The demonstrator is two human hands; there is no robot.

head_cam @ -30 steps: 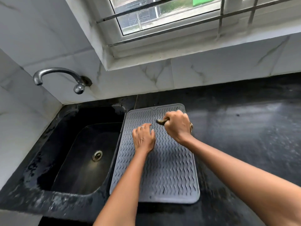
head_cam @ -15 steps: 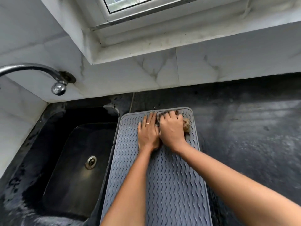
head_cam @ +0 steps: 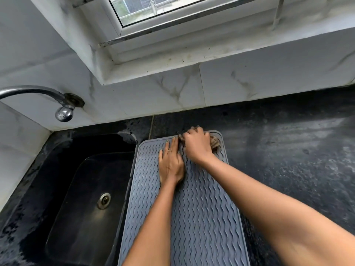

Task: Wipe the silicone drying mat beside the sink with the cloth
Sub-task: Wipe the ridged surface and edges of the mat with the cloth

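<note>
I see one black speckled tabletop [head_cam: 278, 150], one dark sink [head_cam: 80, 198], and beside it one grey wavy-ribbed mat [head_cam: 201, 217]. My left hand [head_cam: 171, 164] lies flat on the mat, fingers straight. My right hand [head_cam: 197, 144] clamps one brown cloth [head_cam: 214, 142] at the far edge. One ring [head_cam: 169, 151].

White marble-veined wall tiles [head_cam: 146, 93] rise behind a black speckled counter [head_cam: 288, 150]; a white-framed window [head_cam: 172, 14] sits in a recess above, letting in daylight; a metal tap [head_cam: 38, 93] juts from the wall over a dark sink [head_cam: 86, 189].
</note>
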